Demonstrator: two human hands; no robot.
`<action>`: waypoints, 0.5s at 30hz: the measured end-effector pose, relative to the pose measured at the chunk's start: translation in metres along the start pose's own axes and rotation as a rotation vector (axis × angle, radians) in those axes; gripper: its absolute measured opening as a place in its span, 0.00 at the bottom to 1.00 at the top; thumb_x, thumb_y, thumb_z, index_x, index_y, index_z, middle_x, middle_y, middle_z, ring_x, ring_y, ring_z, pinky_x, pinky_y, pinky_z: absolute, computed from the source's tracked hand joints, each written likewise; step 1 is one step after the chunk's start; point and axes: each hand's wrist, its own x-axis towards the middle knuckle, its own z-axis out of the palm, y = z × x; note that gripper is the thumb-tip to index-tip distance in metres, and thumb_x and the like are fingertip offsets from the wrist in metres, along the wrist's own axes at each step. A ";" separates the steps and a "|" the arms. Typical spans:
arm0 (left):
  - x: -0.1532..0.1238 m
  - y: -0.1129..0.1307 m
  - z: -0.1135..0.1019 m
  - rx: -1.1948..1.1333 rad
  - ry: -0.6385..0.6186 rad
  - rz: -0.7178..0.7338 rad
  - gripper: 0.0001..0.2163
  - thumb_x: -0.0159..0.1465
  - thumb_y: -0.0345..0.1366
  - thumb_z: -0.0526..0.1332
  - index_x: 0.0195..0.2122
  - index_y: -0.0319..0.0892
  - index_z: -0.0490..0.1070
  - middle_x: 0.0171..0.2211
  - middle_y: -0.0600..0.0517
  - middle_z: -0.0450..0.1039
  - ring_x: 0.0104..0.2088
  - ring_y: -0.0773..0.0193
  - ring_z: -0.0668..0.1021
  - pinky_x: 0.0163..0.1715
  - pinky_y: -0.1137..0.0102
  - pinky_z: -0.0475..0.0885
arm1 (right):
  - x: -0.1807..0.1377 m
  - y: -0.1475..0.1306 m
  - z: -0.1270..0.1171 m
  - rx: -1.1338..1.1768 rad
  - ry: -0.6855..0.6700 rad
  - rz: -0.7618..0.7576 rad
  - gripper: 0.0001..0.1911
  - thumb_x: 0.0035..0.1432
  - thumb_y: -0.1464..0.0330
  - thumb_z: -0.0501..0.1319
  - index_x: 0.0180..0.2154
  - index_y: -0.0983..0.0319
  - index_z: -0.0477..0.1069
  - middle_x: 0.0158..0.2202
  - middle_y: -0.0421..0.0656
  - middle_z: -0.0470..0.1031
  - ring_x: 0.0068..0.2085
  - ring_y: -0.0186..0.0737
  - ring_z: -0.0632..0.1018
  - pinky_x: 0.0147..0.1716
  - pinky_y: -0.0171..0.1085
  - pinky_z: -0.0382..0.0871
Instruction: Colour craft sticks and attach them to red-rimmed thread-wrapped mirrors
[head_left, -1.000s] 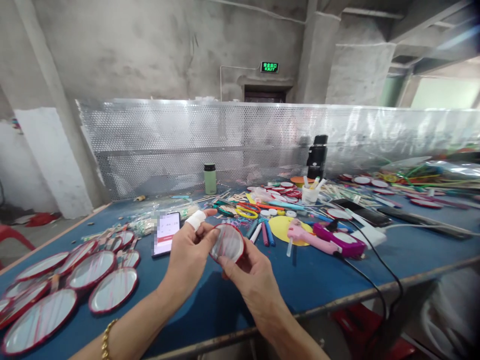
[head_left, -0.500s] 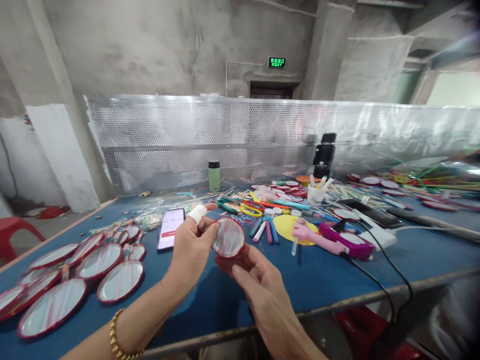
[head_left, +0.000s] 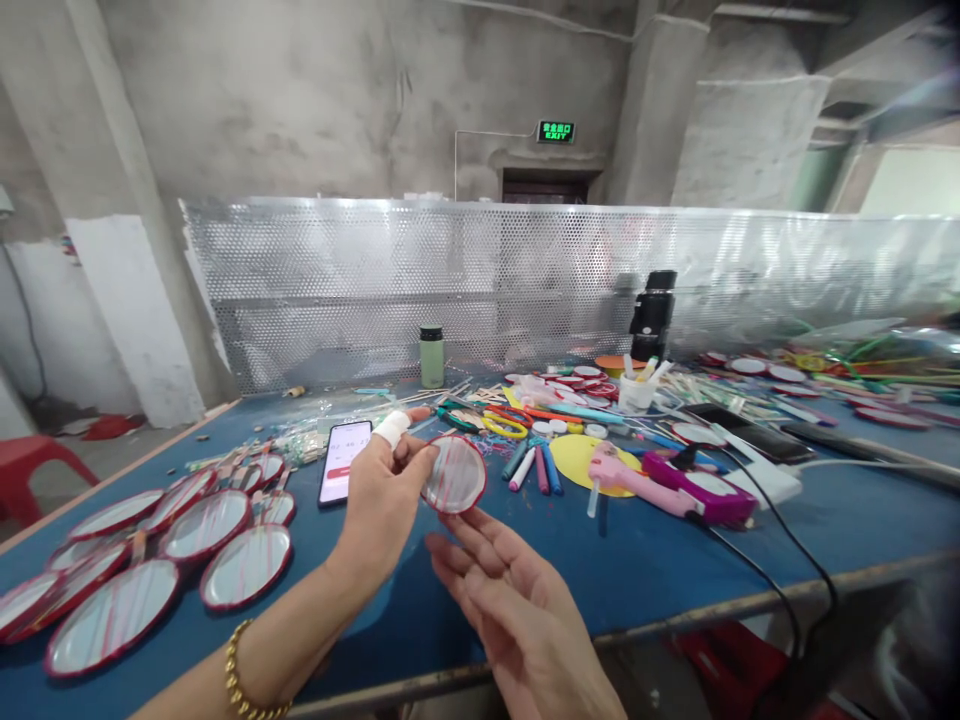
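Observation:
My left hand (head_left: 390, 480), with a white bandage (head_left: 392, 428) round its index finger, pinches a small round red-rimmed disc (head_left: 454, 474) at its left edge. The disc has a pale, shiny face with faint pink streaks and is tilted toward me. Below it, my right hand (head_left: 517, 600) is open, palm up, fingers stretched out; the fingertips are close under the disc's lower rim, and I cannot tell if they touch it. Larger discs (head_left: 206, 525) of the same look lie overlapping on the blue table at the left.
A phone (head_left: 345, 463) lies left of my hands. Markers (head_left: 541, 466), a yellow disc (head_left: 574, 455), a pink glue gun (head_left: 637, 480) with cable and scissors (head_left: 504, 425) lie to the right. A green bottle (head_left: 431, 357) and black flask (head_left: 652, 315) stand before a perforated metal screen (head_left: 360, 260).
My right hand has dropped slightly away from the disc, and its fingers have straightened and opened. My left hand keeps its pinch on the disc.

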 end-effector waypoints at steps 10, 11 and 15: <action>0.003 -0.007 -0.002 -0.009 -0.018 -0.011 0.17 0.62 0.35 0.64 0.52 0.40 0.70 0.23 0.62 0.58 0.24 0.70 0.61 0.25 0.74 0.59 | -0.003 -0.009 0.002 -0.043 0.052 0.042 0.30 0.43 0.70 0.73 0.50 0.65 0.72 0.53 0.54 0.78 0.48 0.49 0.82 0.58 0.49 0.69; 0.003 -0.008 -0.003 -0.013 -0.018 -0.008 0.18 0.61 0.35 0.64 0.52 0.40 0.70 0.23 0.62 0.57 0.24 0.70 0.60 0.25 0.74 0.59 | -0.004 -0.010 0.002 -0.052 0.065 0.045 0.30 0.42 0.70 0.74 0.50 0.65 0.71 0.53 0.54 0.78 0.47 0.49 0.82 0.57 0.49 0.70; 0.003 -0.009 -0.004 -0.012 -0.016 -0.004 0.18 0.61 0.35 0.65 0.53 0.41 0.70 0.22 0.63 0.56 0.24 0.70 0.61 0.25 0.74 0.59 | -0.006 -0.010 0.002 -0.064 0.094 0.040 0.31 0.41 0.69 0.75 0.49 0.67 0.71 0.53 0.56 0.78 0.45 0.49 0.83 0.55 0.49 0.72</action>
